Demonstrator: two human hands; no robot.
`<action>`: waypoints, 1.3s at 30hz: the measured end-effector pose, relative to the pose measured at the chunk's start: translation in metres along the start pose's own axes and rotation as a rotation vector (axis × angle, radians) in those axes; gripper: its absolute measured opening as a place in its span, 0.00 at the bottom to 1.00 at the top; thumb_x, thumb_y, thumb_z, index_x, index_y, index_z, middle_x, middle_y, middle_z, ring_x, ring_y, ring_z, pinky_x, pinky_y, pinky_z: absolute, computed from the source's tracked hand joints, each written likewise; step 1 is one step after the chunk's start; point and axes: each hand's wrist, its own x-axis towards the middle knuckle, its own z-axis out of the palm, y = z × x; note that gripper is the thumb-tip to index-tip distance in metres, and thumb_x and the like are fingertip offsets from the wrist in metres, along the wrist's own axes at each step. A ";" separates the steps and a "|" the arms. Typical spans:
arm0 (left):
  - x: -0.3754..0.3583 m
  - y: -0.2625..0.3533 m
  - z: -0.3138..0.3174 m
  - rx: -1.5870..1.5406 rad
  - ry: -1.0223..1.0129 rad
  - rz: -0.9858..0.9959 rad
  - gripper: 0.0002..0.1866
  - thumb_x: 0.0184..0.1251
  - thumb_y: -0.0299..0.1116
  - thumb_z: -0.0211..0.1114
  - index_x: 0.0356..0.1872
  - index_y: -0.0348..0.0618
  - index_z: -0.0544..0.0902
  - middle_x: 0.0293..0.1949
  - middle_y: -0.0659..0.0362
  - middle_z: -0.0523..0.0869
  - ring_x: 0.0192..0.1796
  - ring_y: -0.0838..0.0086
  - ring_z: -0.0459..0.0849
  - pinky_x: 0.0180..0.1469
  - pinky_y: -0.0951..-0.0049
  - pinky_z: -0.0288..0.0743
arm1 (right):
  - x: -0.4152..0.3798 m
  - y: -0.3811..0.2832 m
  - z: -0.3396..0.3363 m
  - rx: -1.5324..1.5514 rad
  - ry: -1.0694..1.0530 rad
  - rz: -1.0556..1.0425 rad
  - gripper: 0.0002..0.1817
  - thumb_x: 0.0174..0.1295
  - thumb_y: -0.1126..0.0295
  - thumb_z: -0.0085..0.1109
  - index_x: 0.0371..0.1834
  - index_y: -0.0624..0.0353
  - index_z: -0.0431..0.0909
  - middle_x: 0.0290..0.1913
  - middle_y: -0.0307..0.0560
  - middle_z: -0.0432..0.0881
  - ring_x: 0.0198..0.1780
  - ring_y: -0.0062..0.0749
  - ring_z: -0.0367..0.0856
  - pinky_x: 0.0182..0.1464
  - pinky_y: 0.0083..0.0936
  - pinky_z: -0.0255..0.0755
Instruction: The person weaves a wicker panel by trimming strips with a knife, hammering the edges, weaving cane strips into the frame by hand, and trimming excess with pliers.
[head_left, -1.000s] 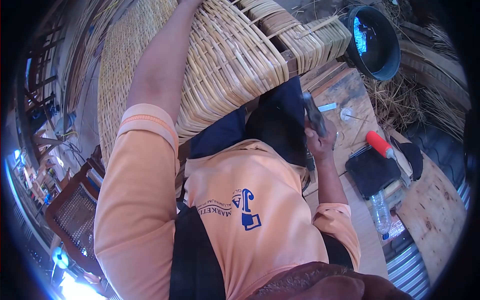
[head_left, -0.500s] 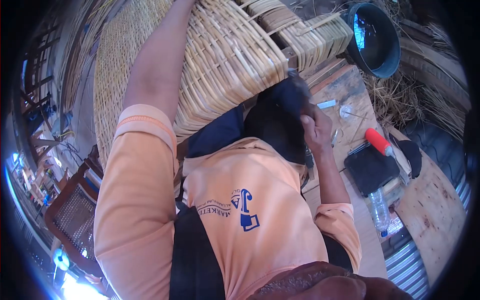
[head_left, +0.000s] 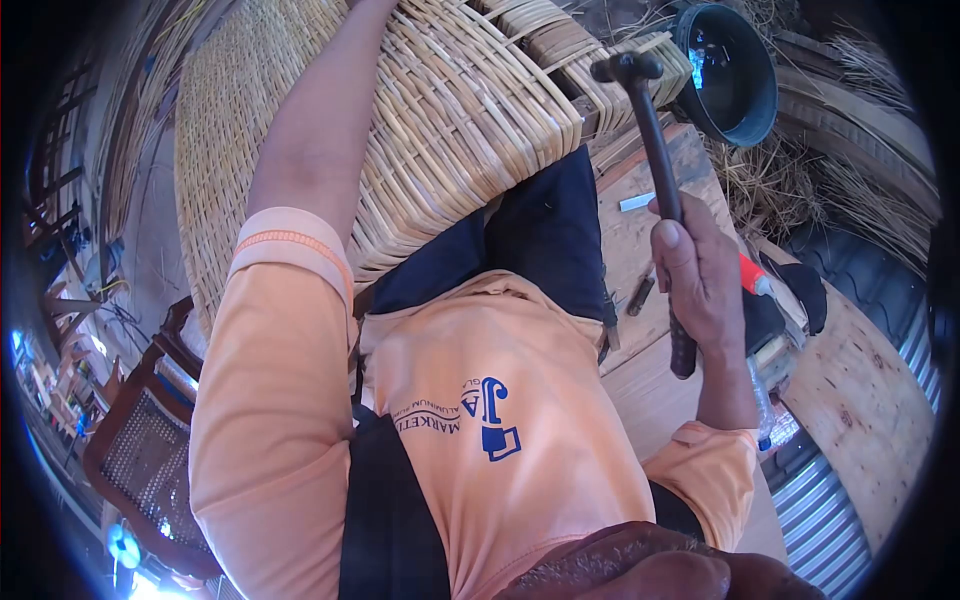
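My right hand point(head_left: 695, 265) is closed round the dark handle of a hammer point(head_left: 655, 140), whose head is raised beside the edge of the woven rattan piece point(head_left: 470, 110). That woven piece lies over my lap, with a narrower wrapped section point(head_left: 570, 50) at its upper right. My left arm reaches up across the weave, and its hand is past the top edge of the view. Below my right hand's wrist side, a small dark metal tool point(head_left: 641, 296) rests on the wooden board point(head_left: 625, 240).
A dark bucket point(head_left: 735, 75) holding liquid stands at the upper right, near loose straw strips point(head_left: 765, 185). A red-handled tool point(head_left: 757, 273) and a plastic bottle point(head_left: 765, 415) lie right of my right hand. A cane-panelled chair point(head_left: 150, 460) stands at lower left.
My right hand has moved right and lifted the hammer, which was blurred near the weave's corner before. The woven piece has shifted slightly in view.
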 end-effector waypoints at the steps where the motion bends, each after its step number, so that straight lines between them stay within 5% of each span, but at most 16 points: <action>1: -0.002 0.001 -0.002 -0.004 -0.005 -0.001 0.19 0.65 0.42 0.55 0.38 0.36 0.86 0.41 0.41 0.86 0.47 0.50 0.85 0.52 0.56 0.76 | 0.002 -0.006 -0.001 -0.004 0.000 0.006 0.18 0.73 0.57 0.46 0.47 0.64 0.70 0.25 0.55 0.73 0.28 0.48 0.75 0.33 0.36 0.69; 4: -0.003 0.005 -0.005 0.005 -0.049 -0.003 0.18 0.64 0.40 0.53 0.37 0.35 0.86 0.41 0.40 0.86 0.47 0.49 0.85 0.52 0.56 0.76 | 0.014 -0.016 -0.004 -0.272 -0.203 0.042 0.18 0.73 0.56 0.43 0.42 0.64 0.70 0.27 0.61 0.76 0.34 0.62 0.77 0.36 0.44 0.69; 11: -0.009 0.009 -0.009 -0.011 -0.023 -0.014 0.19 0.65 0.41 0.54 0.38 0.35 0.86 0.41 0.41 0.86 0.48 0.49 0.84 0.52 0.55 0.76 | 0.010 -0.020 0.002 -0.038 -0.038 0.148 0.17 0.73 0.58 0.43 0.41 0.64 0.69 0.28 0.63 0.76 0.35 0.62 0.77 0.38 0.47 0.68; 13: 0.006 -0.007 0.012 0.014 -0.017 0.039 0.19 0.65 0.41 0.53 0.37 0.35 0.86 0.41 0.41 0.86 0.48 0.49 0.84 0.52 0.56 0.76 | 0.006 -0.004 0.001 -0.256 -0.098 0.067 0.18 0.73 0.56 0.43 0.43 0.64 0.70 0.28 0.62 0.76 0.33 0.60 0.78 0.37 0.43 0.70; 14: 0.016 -0.015 0.019 0.032 0.002 0.076 0.19 0.65 0.41 0.53 0.37 0.35 0.85 0.41 0.41 0.86 0.48 0.50 0.84 0.52 0.58 0.76 | -0.006 0.004 0.001 -0.180 -0.009 0.147 0.19 0.72 0.56 0.46 0.46 0.64 0.71 0.27 0.56 0.76 0.32 0.48 0.80 0.36 0.37 0.71; 17: 0.013 -0.017 0.015 0.009 0.033 0.047 0.19 0.69 0.42 0.52 0.39 0.37 0.85 0.43 0.43 0.86 0.48 0.52 0.85 0.51 0.54 0.77 | -0.048 0.058 0.012 0.172 0.240 0.230 0.19 0.71 0.56 0.49 0.48 0.64 0.72 0.27 0.49 0.76 0.32 0.34 0.79 0.37 0.32 0.71; 19: 0.080 -0.075 0.059 0.538 -0.008 0.461 0.20 0.70 0.46 0.53 0.42 0.39 0.86 0.39 0.45 0.87 0.42 0.55 0.87 0.46 0.56 0.78 | -0.073 0.121 0.043 0.158 0.383 0.318 0.19 0.71 0.56 0.50 0.48 0.63 0.73 0.26 0.47 0.76 0.31 0.30 0.78 0.36 0.30 0.71; 21: 0.031 -0.025 0.011 0.641 -0.009 0.553 0.19 0.72 0.40 0.51 0.37 0.39 0.87 0.36 0.49 0.88 0.39 0.56 0.87 0.43 0.60 0.80 | -0.103 0.169 0.084 0.090 0.614 0.411 0.18 0.70 0.56 0.51 0.46 0.62 0.75 0.26 0.45 0.76 0.29 0.26 0.75 0.35 0.28 0.70; 22: 0.040 -0.029 0.013 0.558 -0.004 0.525 0.22 0.74 0.41 0.45 0.34 0.41 0.87 0.37 0.45 0.87 0.41 0.49 0.86 0.43 0.52 0.80 | -0.122 0.197 0.106 0.092 0.659 0.500 0.18 0.70 0.56 0.51 0.46 0.62 0.74 0.28 0.47 0.77 0.30 0.31 0.77 0.35 0.31 0.71; 27: 0.023 -0.004 -0.010 0.574 -0.023 0.430 0.19 0.71 0.42 0.50 0.37 0.42 0.88 0.40 0.47 0.87 0.42 0.55 0.87 0.44 0.52 0.80 | -0.179 0.278 0.172 0.032 0.679 0.848 0.17 0.69 0.58 0.50 0.47 0.61 0.72 0.34 0.58 0.82 0.36 0.53 0.82 0.39 0.43 0.73; 29: 0.077 -0.033 -0.005 1.189 -0.239 0.767 0.16 0.68 0.40 0.55 0.41 0.41 0.87 0.42 0.49 0.87 0.44 0.58 0.88 0.44 0.52 0.81 | -0.183 0.321 0.198 -0.180 0.639 0.983 0.16 0.67 0.60 0.48 0.48 0.62 0.71 0.40 0.64 0.81 0.43 0.63 0.80 0.44 0.49 0.72; 31: 0.074 -0.025 -0.028 1.193 -0.305 0.685 0.16 0.66 0.37 0.57 0.43 0.35 0.85 0.43 0.48 0.87 0.44 0.56 0.87 0.46 0.55 0.79 | -0.182 0.327 0.196 -0.154 0.626 0.983 0.17 0.67 0.62 0.46 0.50 0.63 0.71 0.42 0.66 0.80 0.45 0.61 0.79 0.49 0.49 0.72; 32: 0.042 -0.003 -0.051 0.598 -0.217 0.393 0.19 0.67 0.41 0.56 0.43 0.35 0.85 0.44 0.46 0.86 0.47 0.56 0.85 0.49 0.56 0.77 | -0.184 0.343 0.200 -0.135 0.646 0.960 0.17 0.67 0.63 0.47 0.52 0.63 0.72 0.45 0.65 0.80 0.49 0.59 0.78 0.51 0.48 0.71; 34: -0.042 0.048 -0.088 -0.118 -0.103 0.213 0.24 0.69 0.47 0.53 0.48 0.34 0.83 0.46 0.46 0.84 0.51 0.57 0.82 0.53 0.61 0.73 | -0.177 0.340 0.203 -0.227 0.771 0.855 0.19 0.66 0.64 0.51 0.55 0.63 0.72 0.50 0.63 0.78 0.55 0.56 0.75 0.56 0.45 0.69; 39: -0.209 0.130 -0.135 -0.165 -0.273 0.656 0.20 0.71 0.40 0.53 0.50 0.30 0.78 0.53 0.46 0.79 0.55 0.56 0.76 0.60 0.61 0.67 | -0.124 0.308 0.169 -0.228 0.948 0.473 0.22 0.64 0.67 0.57 0.59 0.61 0.72 0.56 0.57 0.76 0.60 0.52 0.71 0.62 0.40 0.66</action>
